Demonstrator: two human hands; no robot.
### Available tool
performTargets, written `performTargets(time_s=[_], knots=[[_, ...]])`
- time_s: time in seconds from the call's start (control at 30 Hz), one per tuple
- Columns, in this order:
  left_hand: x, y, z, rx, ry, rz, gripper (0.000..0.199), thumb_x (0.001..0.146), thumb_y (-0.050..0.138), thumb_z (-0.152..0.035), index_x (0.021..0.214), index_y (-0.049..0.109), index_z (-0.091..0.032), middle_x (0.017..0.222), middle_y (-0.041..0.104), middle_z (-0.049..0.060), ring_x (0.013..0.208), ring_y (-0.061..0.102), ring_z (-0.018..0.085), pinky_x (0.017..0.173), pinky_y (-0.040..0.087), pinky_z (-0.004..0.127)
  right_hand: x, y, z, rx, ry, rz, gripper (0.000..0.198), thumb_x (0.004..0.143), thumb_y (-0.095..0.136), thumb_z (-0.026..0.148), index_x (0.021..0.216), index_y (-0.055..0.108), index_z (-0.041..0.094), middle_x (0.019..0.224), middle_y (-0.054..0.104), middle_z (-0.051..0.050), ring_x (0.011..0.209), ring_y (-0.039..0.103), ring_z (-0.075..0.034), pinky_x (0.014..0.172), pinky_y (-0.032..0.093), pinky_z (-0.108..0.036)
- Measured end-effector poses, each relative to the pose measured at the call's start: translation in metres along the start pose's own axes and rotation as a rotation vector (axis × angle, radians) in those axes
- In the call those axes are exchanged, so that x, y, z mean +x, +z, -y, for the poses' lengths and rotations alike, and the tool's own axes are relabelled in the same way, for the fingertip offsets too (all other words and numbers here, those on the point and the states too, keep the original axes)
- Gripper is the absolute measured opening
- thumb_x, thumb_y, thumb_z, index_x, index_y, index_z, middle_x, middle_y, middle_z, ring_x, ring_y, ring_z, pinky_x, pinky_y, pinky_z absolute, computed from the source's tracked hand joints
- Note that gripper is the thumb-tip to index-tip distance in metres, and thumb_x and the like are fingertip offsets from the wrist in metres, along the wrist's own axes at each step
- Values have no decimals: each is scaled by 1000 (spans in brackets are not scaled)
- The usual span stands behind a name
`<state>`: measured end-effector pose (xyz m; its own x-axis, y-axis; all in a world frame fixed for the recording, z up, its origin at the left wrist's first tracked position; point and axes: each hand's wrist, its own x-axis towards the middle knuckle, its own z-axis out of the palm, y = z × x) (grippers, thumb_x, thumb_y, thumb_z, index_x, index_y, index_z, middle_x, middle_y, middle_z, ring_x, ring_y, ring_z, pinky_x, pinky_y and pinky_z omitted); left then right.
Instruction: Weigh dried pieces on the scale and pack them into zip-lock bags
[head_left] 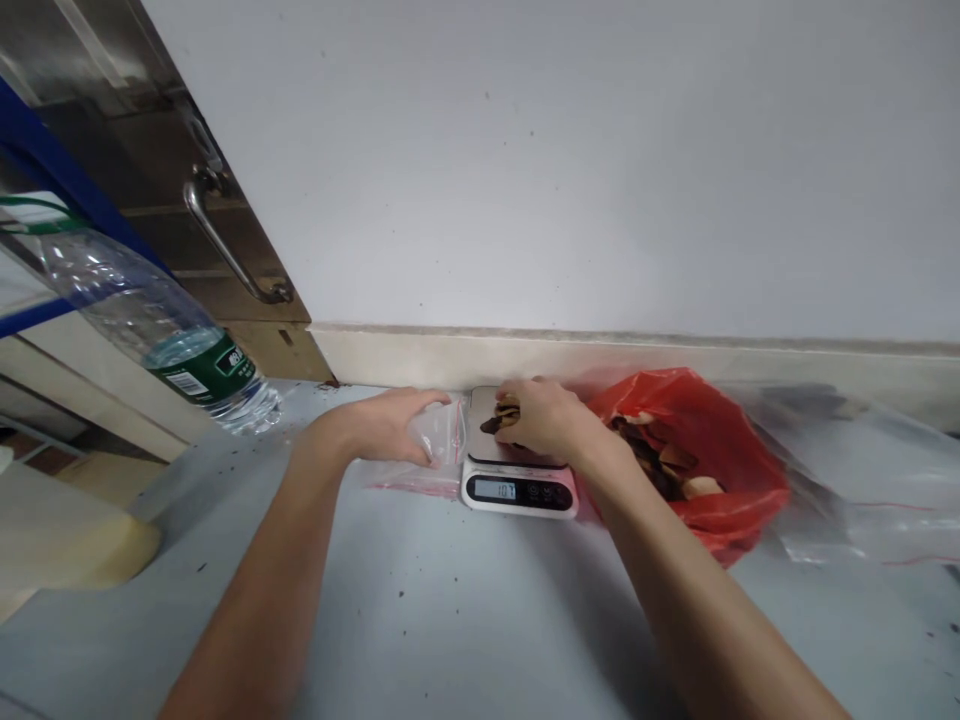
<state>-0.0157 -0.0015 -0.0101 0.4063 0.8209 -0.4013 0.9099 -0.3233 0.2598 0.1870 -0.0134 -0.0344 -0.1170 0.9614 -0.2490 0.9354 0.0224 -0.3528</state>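
My right hand (546, 415) is closed around some dried brown slices (504, 414) over the metal plate of a small white kitchen scale (517, 505). The scale's display reads what looks like 107. To the left, my left hand (386, 425) rests on a clear zip bag (442, 432), thumb and fingers spread apart at its opening. The bag lies flat beside the scale, its red seal line toward the plate. More dried pieces fill an open red plastic bag (739, 470) to the right of my right forearm.
A water bottle (202, 365) stands at the left, near a metal door handle (232, 245). More clear zip bags (885, 510) lie at the far right. A pale container (75, 540) sits at the left edge. The wall (570, 200) runs behind the grey tabletop (450, 620).
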Motion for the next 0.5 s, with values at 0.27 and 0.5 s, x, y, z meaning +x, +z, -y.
performTargets(time_s=[0.27, 0.5], knots=[[5, 6, -8, -46, -10, 48, 93, 75, 67, -41, 160, 33, -28, 163, 41, 10, 144, 45, 36, 116, 41, 45, 0, -7, -14, 143, -42, -19, 35, 70, 71, 14, 104, 75, 21, 87, 76, -5, 80, 69, -20, 65, 48, -25], [17, 12, -6, -38, 14, 50, 92, 75, 69, -42, 158, 34, -26, 157, 47, 15, 137, 53, 35, 109, 46, 45, -4, -9, -19, 411, 3, 86, 34, 69, 68, 8, 101, 69, 19, 61, 65, 4, 57, 60, -13, 52, 45, -22]])
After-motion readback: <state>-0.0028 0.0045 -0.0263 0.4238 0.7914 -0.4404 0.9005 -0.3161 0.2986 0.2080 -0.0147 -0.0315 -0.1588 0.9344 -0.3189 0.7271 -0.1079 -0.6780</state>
